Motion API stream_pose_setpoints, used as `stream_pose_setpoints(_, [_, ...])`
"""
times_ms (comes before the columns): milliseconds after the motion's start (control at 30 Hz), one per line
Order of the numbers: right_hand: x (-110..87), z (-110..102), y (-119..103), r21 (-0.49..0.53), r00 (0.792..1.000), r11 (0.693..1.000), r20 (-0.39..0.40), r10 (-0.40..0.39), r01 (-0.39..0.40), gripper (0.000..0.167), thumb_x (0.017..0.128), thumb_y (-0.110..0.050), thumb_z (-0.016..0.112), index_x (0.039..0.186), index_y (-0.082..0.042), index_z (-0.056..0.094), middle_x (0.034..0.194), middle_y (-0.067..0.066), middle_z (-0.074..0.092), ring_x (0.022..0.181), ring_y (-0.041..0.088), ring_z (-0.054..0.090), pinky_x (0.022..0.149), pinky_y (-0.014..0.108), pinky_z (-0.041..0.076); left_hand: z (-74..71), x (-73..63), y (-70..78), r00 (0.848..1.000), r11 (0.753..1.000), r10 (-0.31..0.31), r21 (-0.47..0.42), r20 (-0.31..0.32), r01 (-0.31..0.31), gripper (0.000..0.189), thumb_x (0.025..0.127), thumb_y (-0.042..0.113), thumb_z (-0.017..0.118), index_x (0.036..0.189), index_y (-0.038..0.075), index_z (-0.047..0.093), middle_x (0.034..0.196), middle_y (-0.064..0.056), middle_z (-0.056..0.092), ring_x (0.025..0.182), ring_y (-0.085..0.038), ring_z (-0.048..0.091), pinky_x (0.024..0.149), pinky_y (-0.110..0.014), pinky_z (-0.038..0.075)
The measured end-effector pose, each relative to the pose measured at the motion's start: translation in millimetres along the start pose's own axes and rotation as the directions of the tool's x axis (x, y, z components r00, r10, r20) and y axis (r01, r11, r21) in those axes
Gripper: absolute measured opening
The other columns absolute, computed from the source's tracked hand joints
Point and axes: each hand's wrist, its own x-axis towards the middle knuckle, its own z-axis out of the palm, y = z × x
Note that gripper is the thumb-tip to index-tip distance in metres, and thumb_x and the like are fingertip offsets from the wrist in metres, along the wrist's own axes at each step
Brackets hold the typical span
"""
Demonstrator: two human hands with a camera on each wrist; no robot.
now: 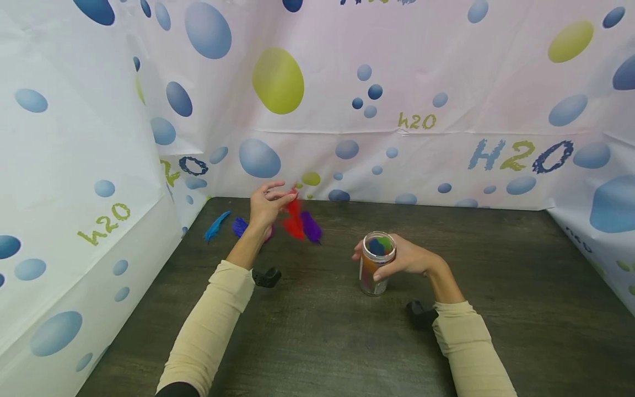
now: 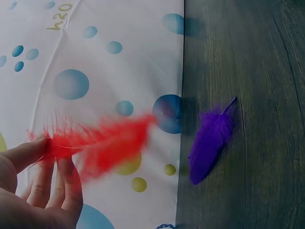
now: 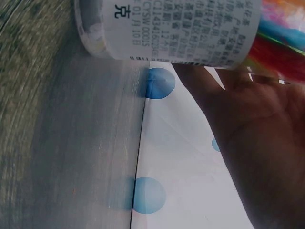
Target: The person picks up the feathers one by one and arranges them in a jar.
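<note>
Between thumb and fingertips my left hand (image 1: 265,209) pinches a red feather (image 1: 294,219), held up near the table's back edge; in the left wrist view the feather (image 2: 109,145) looks blurred. A purple feather (image 1: 311,227) lies on the table just right of it. My right hand (image 1: 412,256) grips a clear jar (image 1: 369,275) around its upper part, thumb in front and fingers behind. The jar has no lid on, and colourful feathers (image 1: 381,246) show inside its mouth. The right wrist view shows its white printed label (image 3: 186,31).
Left of my left wrist lie a bright blue feather (image 1: 216,226) and a blue-violet feather (image 1: 240,226). A pink feather (image 1: 269,234) is mostly hidden behind that wrist. The dark wooden table (image 1: 337,342) meets a white dotted backdrop (image 1: 327,99) at the back and sides.
</note>
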Motion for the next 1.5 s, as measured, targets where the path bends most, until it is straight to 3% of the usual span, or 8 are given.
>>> stream_pose_setpoints(300, [0.5,0,0,0.000,1.000,1.000,0.000,-0.004,0.004,0.055,0.087,0.001,0.080,0.135,0.010,0.055,0.129,0.036,0.059,0.121,0.041,0.061,0.100,0.035,0.054,5.2,-3.1,2.8,0.999,0.999,0.047,-0.027,0.006,-0.047,0.051,0.089,-0.006,0.078,0.137,0.000,0.061,0.078,0.012,0.074,0.076,-0.007,0.072,0.080,-0.024,0.059])
stream_pose_setpoints(467, [0.4,0,-1,0.001,1.000,1.000,-0.001,0.001,-0.001,0.055,0.087,0.000,0.080,0.135,0.009,0.055,0.130,0.037,0.058,0.121,0.042,0.061,0.100,0.035,0.054,9.3,-5.1,5.7,0.998,0.996,0.068,-0.055,0.017,-0.067,0.053,0.087,-0.009,0.078,0.136,-0.001,0.060,0.075,0.012,0.073,0.073,-0.007,0.072,0.077,-0.023,0.060])
stream_pose_setpoints(833, [0.8,-1,-1,0.007,1.000,1.000,0.003,0.004,-0.004,0.054,0.087,0.000,0.080,0.135,0.006,0.055,0.130,0.037,0.058,0.120,0.044,0.060,0.100,0.036,0.055,20.4,-11.5,19.7,0.998,0.996,0.043,-0.081,0.050,-0.039,0.053,0.088,-0.006,0.078,0.137,-0.001,0.059,0.077,0.010,0.074,0.072,-0.007,0.070,0.070,-0.021,0.058])
stream_pose_setpoints(1167, [0.9,-1,-1,0.010,1.000,1.000,0.005,-0.007,0.007,0.054,0.087,0.002,0.080,0.135,0.007,0.055,0.130,0.035,0.060,0.121,0.037,0.062,0.100,0.035,0.055,30.7,-16.6,27.6,0.994,0.993,0.070,-0.106,0.086,-0.060,0.051,0.088,-0.004,0.079,0.136,0.000,0.060,0.080,0.006,0.076,0.079,-0.010,0.072,0.076,-0.025,0.059])
stream_pose_setpoints(1300, [0.6,-1,-1,0.008,1.000,1.000,0.004,-0.006,0.006,0.054,0.087,0.001,0.080,0.135,0.007,0.055,0.130,0.035,0.060,0.121,0.037,0.062,0.101,0.035,0.054,34.2,-19.1,29.6,0.995,0.989,0.054,-0.138,0.079,-0.043,0.048,0.088,-0.004,0.080,0.132,0.000,0.062,0.082,0.001,0.077,0.078,-0.011,0.072,0.078,-0.028,0.060])
stream_pose_setpoints(1400, [0.3,0,-1,0.006,1.000,1.000,0.004,0.001,-0.001,0.055,0.087,0.000,0.080,0.135,0.007,0.055,0.130,0.037,0.058,0.121,0.041,0.061,0.101,0.035,0.054,37.2,-21.0,31.7,0.996,0.983,0.046,-0.180,0.076,-0.032,0.047,0.088,-0.007,0.078,0.132,-0.001,0.061,0.080,0.003,0.076,0.077,-0.011,0.072,0.078,-0.028,0.060])
stream_pose_setpoints(1500, [-0.1,0,-1,0.002,1.000,1.000,0.001,0.002,-0.002,0.055,0.087,0.000,0.081,0.135,0.007,0.055,0.130,0.038,0.058,0.120,0.037,0.062,0.101,0.035,0.054,41.1,-23.1,34.4,0.995,0.977,0.050,-0.209,0.083,-0.032,0.047,0.088,-0.010,0.076,0.132,-0.002,0.060,0.077,0.006,0.075,0.076,-0.010,0.072,0.075,-0.024,0.060])
